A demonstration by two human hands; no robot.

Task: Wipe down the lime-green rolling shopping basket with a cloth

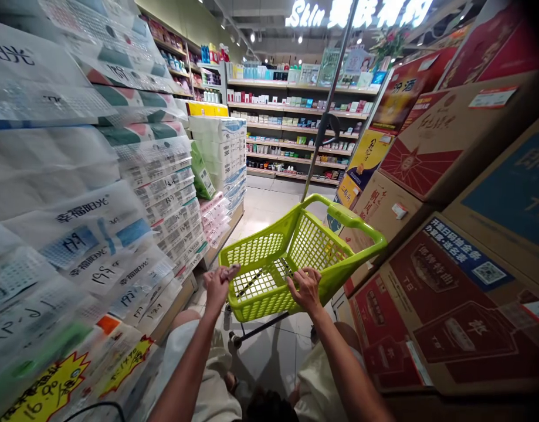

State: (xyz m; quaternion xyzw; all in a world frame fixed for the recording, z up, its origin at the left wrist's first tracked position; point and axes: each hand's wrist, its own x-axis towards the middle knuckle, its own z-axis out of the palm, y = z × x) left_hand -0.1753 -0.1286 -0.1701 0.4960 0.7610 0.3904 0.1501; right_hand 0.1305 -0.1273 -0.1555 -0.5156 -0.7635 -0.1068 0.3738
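A lime-green plastic shopping cart [269,234] stands tilted across the aisle in front of me, its handle [355,217] toward the right. White floor shows through the mesh of its basket. My left hand [216,287] is closed at the basket's left near corner, around a small crumpled pinkish-brown piece that looks like cloth [230,271]. Over the near rim, farther right, my right hand [305,288] curls its fingers and grips the cart. A caster wheel [234,339] shows beneath the frame.
Stacked tissue packs [159,193] wall the left side. Printed cartons [427,152] rise close on the right. A thin metal pole [324,126] stands behind the cart. Farther back are shelves [291,108] of small boxed goods, beyond pale floor tiles [269,193].
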